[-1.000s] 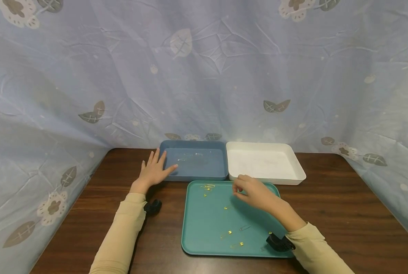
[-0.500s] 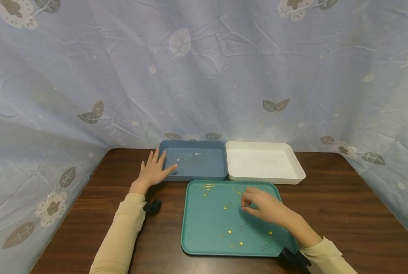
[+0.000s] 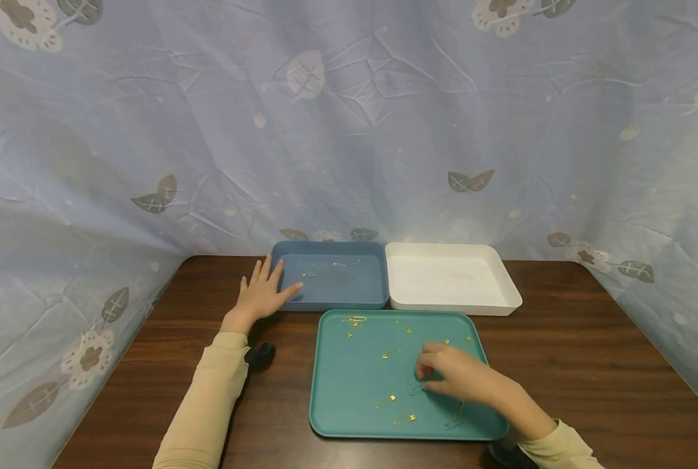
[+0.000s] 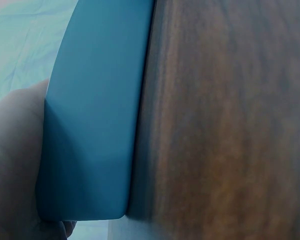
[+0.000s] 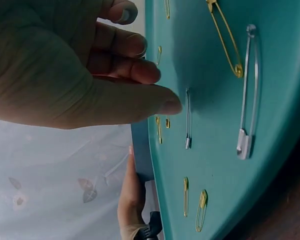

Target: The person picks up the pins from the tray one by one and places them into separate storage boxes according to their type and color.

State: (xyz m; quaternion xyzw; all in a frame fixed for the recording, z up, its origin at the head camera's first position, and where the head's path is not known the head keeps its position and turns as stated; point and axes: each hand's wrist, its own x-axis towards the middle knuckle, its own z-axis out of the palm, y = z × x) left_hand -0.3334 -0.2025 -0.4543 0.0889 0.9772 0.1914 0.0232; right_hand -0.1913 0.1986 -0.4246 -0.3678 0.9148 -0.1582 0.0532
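Observation:
My left hand (image 3: 259, 298) rests with fingers spread on the left rim of the blue tray (image 3: 337, 305), thumb over its front corner. In the left wrist view the hand lies against that tray's wall (image 4: 95, 115). Several silver safety pins (image 3: 309, 274) lie in the blue tray. Over the green tray (image 3: 349, 391) my right hand (image 3: 457, 372) hovers with loosely bent fingers and nothing held. Its thumb is close to a silver safety pin (image 5: 188, 120); contact cannot be told. A larger-looking silver safety pin (image 5: 247, 95) and several gold ones (image 5: 202, 210) lie around it.
A white tray (image 3: 451, 280) stands right of the blue one, behind the green tray. More gold safety pins (image 3: 356, 320) lie in the green tray's far left corner. A patterned cloth (image 3: 349, 130) hangs behind the brown wooden table (image 3: 583, 365).
My right hand has moved back toward me over the green tray, from its far edge to the silver safety pin, uncovering gold pins at the far side. The left hand has stayed put.

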